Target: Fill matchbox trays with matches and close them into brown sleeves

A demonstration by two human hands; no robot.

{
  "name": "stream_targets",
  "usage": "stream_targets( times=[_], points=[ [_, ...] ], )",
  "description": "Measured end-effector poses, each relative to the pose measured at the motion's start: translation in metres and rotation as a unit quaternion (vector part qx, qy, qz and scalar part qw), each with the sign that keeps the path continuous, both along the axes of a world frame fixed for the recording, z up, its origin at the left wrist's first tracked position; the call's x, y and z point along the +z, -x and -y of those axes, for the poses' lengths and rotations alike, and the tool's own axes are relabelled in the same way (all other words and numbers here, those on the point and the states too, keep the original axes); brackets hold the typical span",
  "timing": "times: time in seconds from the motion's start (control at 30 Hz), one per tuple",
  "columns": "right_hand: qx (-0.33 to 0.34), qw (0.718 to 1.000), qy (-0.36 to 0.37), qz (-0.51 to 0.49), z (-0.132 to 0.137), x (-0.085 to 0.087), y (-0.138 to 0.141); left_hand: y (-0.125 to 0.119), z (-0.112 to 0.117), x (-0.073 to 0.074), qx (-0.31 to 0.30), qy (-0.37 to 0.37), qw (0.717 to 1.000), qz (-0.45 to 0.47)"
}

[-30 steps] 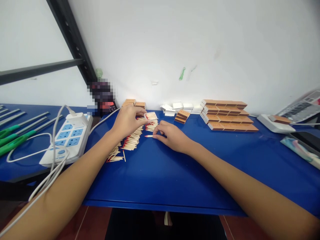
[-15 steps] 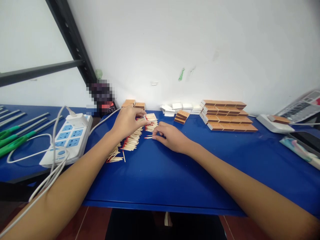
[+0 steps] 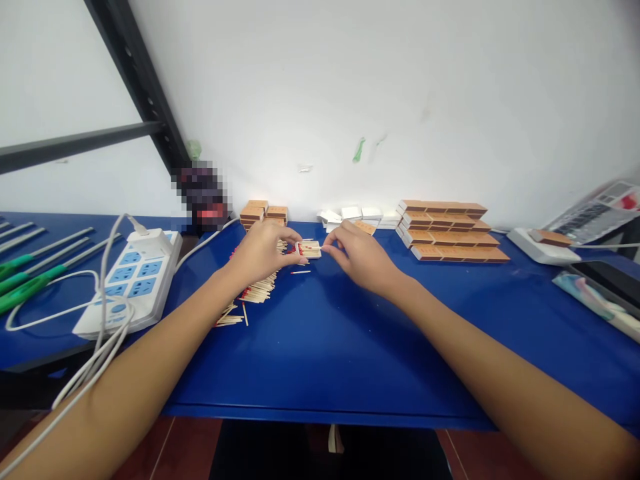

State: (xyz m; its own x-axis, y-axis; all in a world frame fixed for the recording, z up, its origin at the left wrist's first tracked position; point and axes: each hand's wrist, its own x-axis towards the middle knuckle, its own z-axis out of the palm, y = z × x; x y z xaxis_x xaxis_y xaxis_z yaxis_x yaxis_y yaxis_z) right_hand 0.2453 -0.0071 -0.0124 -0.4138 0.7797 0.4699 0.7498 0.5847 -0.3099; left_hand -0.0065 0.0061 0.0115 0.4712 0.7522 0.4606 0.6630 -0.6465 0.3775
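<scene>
My left hand [image 3: 263, 250] grips a small white matchbox tray [image 3: 301, 248] between thumb and fingers, holding it above the table. Matches [image 3: 312, 250] with red heads lie lengthwise in the tray, heads to the left. At the tray's right end, my right hand [image 3: 357, 257] has thumb and forefinger pinched on what looks like the pale end of a match. A loose match [image 3: 301, 272] lies on the blue table just below the tray. Beneath and beside my left hand spreads a pile of matches [image 3: 260, 290], partly covered by the hand.
Brown matchboxes [image 3: 450, 253] stand in stepped rows at the right, with more boxes [image 3: 257, 210] at the back left. White trays [image 3: 370, 213] sit by the wall. A power strip [image 3: 145, 273] with cables and green-handled tools [image 3: 30, 280] occupy the left. A phone [image 3: 613, 283] lies far right.
My right hand has moved up and right from the tabletop to the tray's right end. The tray has shifted slightly right and lower, and its matches now show. One match stays on the table.
</scene>
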Motion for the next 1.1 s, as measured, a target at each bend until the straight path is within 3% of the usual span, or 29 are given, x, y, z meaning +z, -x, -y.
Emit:
stream_targets(
  times=[0.23,0.53,0.77,0.97,1.1],
  points=[
    [0.004,0.999,-0.011,0.034,0.005,0.000,0.006,-0.007,0.005,-0.006,-0.043,0.013,0.999,0.024],
    [0.046,0.999,-0.005,-0.018,0.001,-0.005,0.002,-0.008,0.008,-0.002,-0.066,0.035,0.997,0.036],
    [0.040,0.997,-0.023,-0.068,0.005,-0.004,0.007,-0.001,0.004,0.005,0.015,0.032,0.997,0.074],
    [0.121,0.989,0.078,-0.022,0.010,-0.017,0.021,0.005,0.000,0.004,0.046,0.018,0.995,0.089],
    [0.125,0.987,0.099,-0.025,0.009,-0.023,0.033,0.005,-0.001,0.003,0.049,0.018,0.996,0.074]
  ],
)
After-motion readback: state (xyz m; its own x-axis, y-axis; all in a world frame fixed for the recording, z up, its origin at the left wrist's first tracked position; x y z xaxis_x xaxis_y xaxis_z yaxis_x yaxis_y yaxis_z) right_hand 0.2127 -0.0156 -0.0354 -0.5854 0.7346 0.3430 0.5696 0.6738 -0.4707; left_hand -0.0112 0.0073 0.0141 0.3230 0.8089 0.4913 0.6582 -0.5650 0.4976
